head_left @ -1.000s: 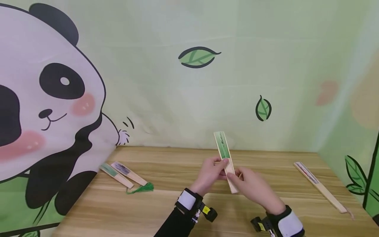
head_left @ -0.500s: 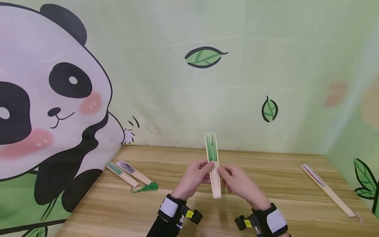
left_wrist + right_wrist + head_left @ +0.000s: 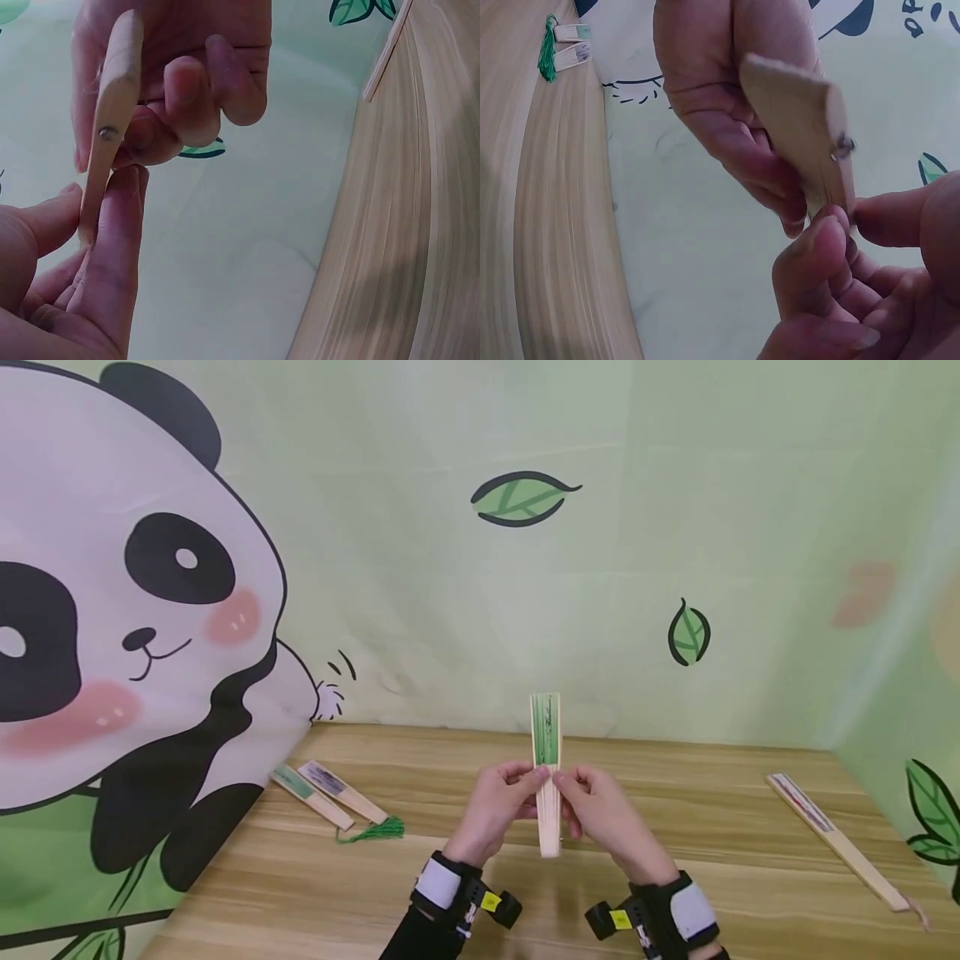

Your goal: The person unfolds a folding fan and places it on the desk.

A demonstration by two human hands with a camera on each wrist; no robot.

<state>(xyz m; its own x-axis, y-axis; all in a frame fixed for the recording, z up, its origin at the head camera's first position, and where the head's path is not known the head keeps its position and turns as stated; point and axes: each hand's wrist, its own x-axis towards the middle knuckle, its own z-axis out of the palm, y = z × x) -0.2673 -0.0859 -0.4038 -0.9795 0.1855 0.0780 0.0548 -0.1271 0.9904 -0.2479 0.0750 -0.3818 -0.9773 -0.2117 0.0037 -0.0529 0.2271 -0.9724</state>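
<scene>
A folded hand fan (image 3: 548, 735) with a green printed upper part and pale wooden ribs stands nearly upright in the middle of the head view. My left hand (image 3: 495, 806) pinches its left edge, thumb on the front. From the right side my right hand (image 3: 607, 814) pinches it too, with both thumbs close together on the ribs. The metal rivet (image 3: 107, 133) at the fan's lower end shows in the left wrist view. In the right wrist view the wooden end of the fan (image 3: 799, 112) points up between the two hands.
Two folded fans lie at the left of the wooden table (image 3: 450, 893), a green one (image 3: 311, 795) and a purple-grey one (image 3: 342, 792), beside a green tassel (image 3: 378, 829). Another folded fan (image 3: 836, 841) lies at the right. A panda-printed backdrop (image 3: 420, 610) rises behind the table.
The held fan has gone from tilted to nearly upright. My right hand has shifted its grip up, and its thumb now lies on the front of the ribs beside the left thumb.
</scene>
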